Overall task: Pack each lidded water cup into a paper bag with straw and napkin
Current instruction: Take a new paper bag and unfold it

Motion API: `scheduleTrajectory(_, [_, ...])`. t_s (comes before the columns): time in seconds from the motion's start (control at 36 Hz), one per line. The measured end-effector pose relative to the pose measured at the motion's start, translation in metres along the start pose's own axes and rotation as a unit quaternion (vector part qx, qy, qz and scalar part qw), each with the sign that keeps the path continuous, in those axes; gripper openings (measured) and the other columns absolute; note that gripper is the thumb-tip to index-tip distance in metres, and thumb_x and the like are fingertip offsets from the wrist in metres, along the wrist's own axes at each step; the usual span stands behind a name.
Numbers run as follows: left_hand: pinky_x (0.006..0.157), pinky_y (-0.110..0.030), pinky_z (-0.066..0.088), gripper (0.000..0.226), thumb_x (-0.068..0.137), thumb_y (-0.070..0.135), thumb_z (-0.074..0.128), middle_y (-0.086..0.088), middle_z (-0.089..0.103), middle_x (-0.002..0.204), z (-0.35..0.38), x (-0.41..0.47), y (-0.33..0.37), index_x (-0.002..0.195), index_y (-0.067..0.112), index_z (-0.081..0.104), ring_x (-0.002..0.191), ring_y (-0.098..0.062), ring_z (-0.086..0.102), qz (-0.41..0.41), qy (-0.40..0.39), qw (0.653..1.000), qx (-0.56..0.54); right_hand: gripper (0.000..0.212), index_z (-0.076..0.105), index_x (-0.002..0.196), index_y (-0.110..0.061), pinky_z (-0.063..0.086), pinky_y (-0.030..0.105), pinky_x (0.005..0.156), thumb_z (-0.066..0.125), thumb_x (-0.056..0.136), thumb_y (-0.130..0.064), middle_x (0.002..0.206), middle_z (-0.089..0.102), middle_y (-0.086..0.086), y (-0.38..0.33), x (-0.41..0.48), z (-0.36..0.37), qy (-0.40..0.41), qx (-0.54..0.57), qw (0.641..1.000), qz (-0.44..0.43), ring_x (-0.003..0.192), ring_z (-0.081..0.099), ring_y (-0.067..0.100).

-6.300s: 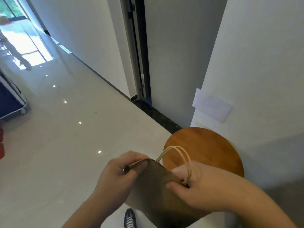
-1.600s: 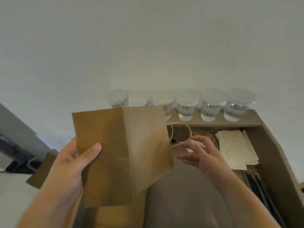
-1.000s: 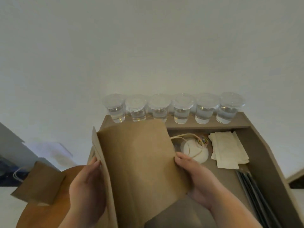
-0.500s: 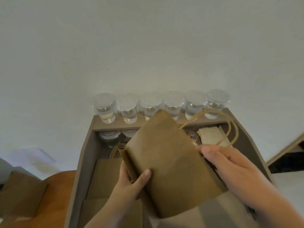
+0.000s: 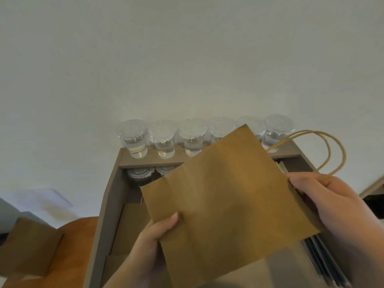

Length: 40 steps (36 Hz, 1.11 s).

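Through the head camera I counted six lidded water cups point(image 5: 192, 139) in a row on the top ledge of the grey tray point(image 5: 108, 204); the fifth was mostly hidden. Two more lids point(image 5: 141, 173) showed on the level below. One brown paper bag point(image 5: 224, 200) hung flat and tilted above the tray, creased, with two twine handles point(image 5: 344, 156) looping out to the right. The left hand point(image 5: 151, 244) pinched its lower left edge, thumb on the front. The right hand point(image 5: 332, 204) gripped its mouth edge. A second bag point(image 5: 29, 246) lay on the round wooden stool point(image 5: 68, 256) at left.
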<state>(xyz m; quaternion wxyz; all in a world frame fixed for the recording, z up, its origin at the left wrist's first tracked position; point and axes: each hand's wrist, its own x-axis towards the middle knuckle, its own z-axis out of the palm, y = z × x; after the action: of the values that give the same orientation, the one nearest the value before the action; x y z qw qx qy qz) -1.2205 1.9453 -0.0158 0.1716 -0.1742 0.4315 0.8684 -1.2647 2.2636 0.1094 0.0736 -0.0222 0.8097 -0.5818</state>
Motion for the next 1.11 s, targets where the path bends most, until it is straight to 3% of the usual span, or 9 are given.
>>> scheduleTrajectory(0.17, [0.104, -0.054, 0.056, 0.088, 0.067, 0.040, 0.094, -0.014, 0.075, 0.123, 0.006, 0.017, -0.006, 0.142, 0.010, 0.057, 0.112, -0.034, 0.074, 0.021, 0.110, 0.970, 0.217, 0.059, 0.082, 0.119, -0.019, 0.062, 0.025, 0.074, 0.043, 0.079, 0.001, 0.115, 0.080, 0.014, -0.014, -0.006, 0.000, -0.130, 0.040, 0.990, -0.034, 0.100, 0.079, 0.027])
scheduleTrajectory(0.25, [0.090, -0.033, 0.062, 0.073, 0.086, 0.035, 0.085, 0.010, 0.072, 0.116, 0.007, 0.025, -0.015, 0.150, 0.026, 0.050, 0.096, -0.004, 0.075, 0.058, 0.159, 0.901, 0.399, 0.064, 0.081, 0.116, -0.044, 0.064, 0.033, 0.089, 0.044, 0.097, 0.005, 0.115, 0.081, -0.005, -0.013, -0.010, 0.005, -0.081, -0.042, 0.995, -0.041, 0.108, 0.077, 0.019])
scheduleTrajectory(0.33, [0.069, -0.006, 0.052, 0.077, 0.086, 0.045, 0.082, 0.031, 0.058, 0.122, 0.014, 0.023, -0.014, 0.146, 0.051, 0.036, 0.094, 0.017, 0.064, 0.101, 0.131, 0.861, 0.481, 0.054, 0.067, 0.116, -0.073, 0.065, 0.042, 0.091, 0.047, 0.097, -0.027, 0.111, 0.078, -0.026, -0.012, -0.011, 0.012, -0.079, -0.206, 0.972, -0.080, 0.103, 0.077, 0.015])
scheduleTrajectory(0.42, [0.084, -0.011, 0.051, 0.081, 0.086, 0.059, 0.075, 0.038, 0.047, 0.133, 0.025, 0.017, -0.007, 0.149, 0.064, 0.024, 0.111, 0.011, 0.057, 0.153, 0.132, 0.811, 0.549, 0.039, 0.054, 0.116, -0.085, 0.064, 0.024, 0.085, 0.054, 0.091, -0.056, 0.111, 0.067, -0.046, -0.011, -0.008, 0.021, -0.103, -0.268, 0.954, -0.088, 0.101, 0.071, -0.007])
scheduleTrajectory(0.5, [0.094, -0.031, 0.058, 0.066, 0.083, 0.070, 0.068, 0.030, 0.062, 0.126, 0.037, 0.007, 0.000, 0.143, 0.060, 0.041, 0.105, 0.001, 0.066, 0.187, 0.097, 0.841, 0.498, 0.050, 0.051, 0.105, -0.090, 0.050, 0.003, 0.082, 0.066, 0.096, -0.043, 0.111, 0.056, -0.059, -0.005, -0.002, 0.031, -0.102, -0.302, 0.941, -0.115, 0.105, 0.059, -0.024])
scheduleTrajectory(0.61, [0.088, -0.042, 0.062, 0.078, 0.069, 0.085, 0.058, 0.007, 0.077, 0.105, 0.053, 0.000, 0.010, 0.128, 0.033, 0.063, 0.095, -0.019, 0.077, 0.086, 0.065, 0.936, 0.336, 0.050, 0.050, 0.102, -0.090, 0.045, 0.003, 0.085, 0.067, 0.099, -0.043, 0.102, 0.058, -0.057, 0.008, 0.000, 0.049, -0.101, -0.365, 0.918, -0.121, 0.103, 0.057, -0.023])
scheduleTrajectory(0.83, [0.081, -0.053, 0.063, 0.060, 0.076, 0.068, 0.076, -0.005, 0.078, 0.102, 0.079, 0.002, 0.004, 0.116, 0.026, 0.061, 0.082, -0.027, 0.080, -0.019, 0.074, 0.915, 0.397, 0.045, 0.041, 0.134, -0.071, 0.046, 0.005, 0.074, 0.052, 0.096, -0.050, 0.104, 0.068, -0.036, 0.028, -0.007, 0.078, -0.049, -0.379, 0.907, -0.177, 0.092, 0.064, -0.006])
scheduleTrajectory(0.97, [0.059, -0.023, 0.056, 0.063, 0.059, 0.093, 0.069, 0.000, 0.081, 0.089, 0.080, 0.000, -0.001, 0.097, 0.042, 0.074, 0.079, -0.020, 0.079, -0.031, -0.021, 0.939, 0.342, 0.047, 0.036, 0.134, -0.074, 0.045, 0.010, 0.067, 0.047, 0.094, -0.052, 0.087, 0.056, -0.041, 0.035, -0.013, 0.085, -0.043, -0.370, 0.910, -0.182, 0.093, 0.062, -0.001])
scheduleTrajectory(1.11, [0.079, -0.042, 0.065, 0.052, 0.075, 0.074, 0.075, 0.003, 0.079, 0.101, 0.076, 0.009, -0.004, 0.106, 0.033, 0.066, 0.093, -0.021, 0.079, -0.025, 0.033, 0.907, 0.420, 0.060, 0.043, 0.147, -0.068, 0.050, 0.011, 0.065, 0.059, 0.096, -0.040, 0.089, 0.063, -0.037, 0.043, -0.016, 0.080, -0.038, -0.344, 0.917, -0.199, 0.079, 0.062, -0.005])
